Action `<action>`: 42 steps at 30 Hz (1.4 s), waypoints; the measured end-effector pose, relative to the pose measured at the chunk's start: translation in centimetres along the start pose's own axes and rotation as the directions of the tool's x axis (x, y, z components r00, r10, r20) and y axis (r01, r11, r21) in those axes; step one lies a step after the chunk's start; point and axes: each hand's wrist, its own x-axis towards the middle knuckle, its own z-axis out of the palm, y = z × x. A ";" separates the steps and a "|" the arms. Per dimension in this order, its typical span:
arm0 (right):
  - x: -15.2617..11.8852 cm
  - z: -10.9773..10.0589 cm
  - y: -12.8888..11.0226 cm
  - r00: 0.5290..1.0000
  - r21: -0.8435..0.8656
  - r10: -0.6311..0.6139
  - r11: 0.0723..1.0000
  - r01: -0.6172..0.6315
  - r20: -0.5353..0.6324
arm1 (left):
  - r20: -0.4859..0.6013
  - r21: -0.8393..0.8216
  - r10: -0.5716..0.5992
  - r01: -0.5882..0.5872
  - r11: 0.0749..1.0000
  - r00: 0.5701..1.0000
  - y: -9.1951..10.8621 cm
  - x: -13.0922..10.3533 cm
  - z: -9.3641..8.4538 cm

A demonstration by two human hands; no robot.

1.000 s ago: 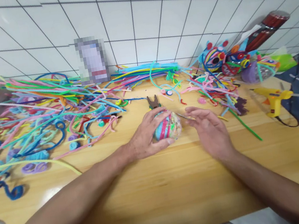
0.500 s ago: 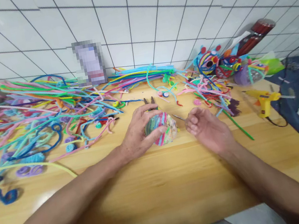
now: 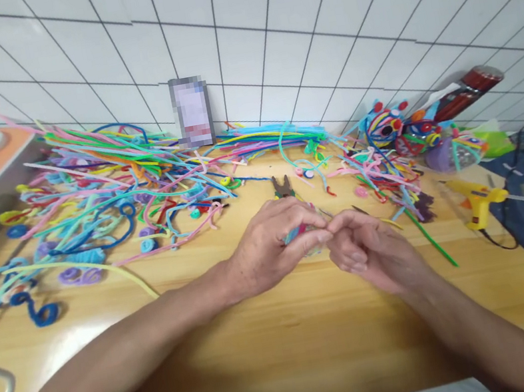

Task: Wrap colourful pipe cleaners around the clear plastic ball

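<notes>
My left hand (image 3: 275,244) is closed, its thumb and forefinger pinched together at the fingertips of my right hand (image 3: 370,248). My right hand is also pinched, its other fingers curled in. Whatever lies between the fingertips is too small to make out. Behind and under my left fingers is a ball striped in many colours (image 3: 294,235), mostly covered by that hand. Pliers (image 3: 283,187) lie just beyond my left hand, jaws open and pointing to the wall. A thin dark pointed thing (image 3: 359,210) shows just behind my right hand.
Pipe cleaners (image 3: 101,177) in many colours lie heaped at left and along the tiled wall. Finished-looking colourful figures (image 3: 384,127) and a dark red flask (image 3: 471,88) stand at back right. A yellow glue gun (image 3: 480,198) lies at right. A phone-like blurred object (image 3: 192,110) leans on the wall.
My hands have come together, fingertips meeting in front of the ball. The thin metal piece seen at my right fingers no longer shows there. The view has shifted, so everything sits further right.
</notes>
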 end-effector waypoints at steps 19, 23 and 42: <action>0.5 -0.3 0.7 0.996 0.142 0.087 0.986 -0.085 -0.009 | 0.080 -0.124 -0.131 0.140 0.982 0.988 -0.1 0.2 -0.5; 0.5 -0.1 0.9 0.995 0.155 0.090 0.984 -0.084 -0.031 | 0.073 -0.146 -0.167 0.176 0.974 0.983 -0.2 0.1 -0.4; 0.5 0.2 1.1 0.997 0.134 0.067 0.989 -0.062 -0.031 | -0.029 -0.024 -0.127 0.126 0.992 0.992 0.1 -0.1 0.2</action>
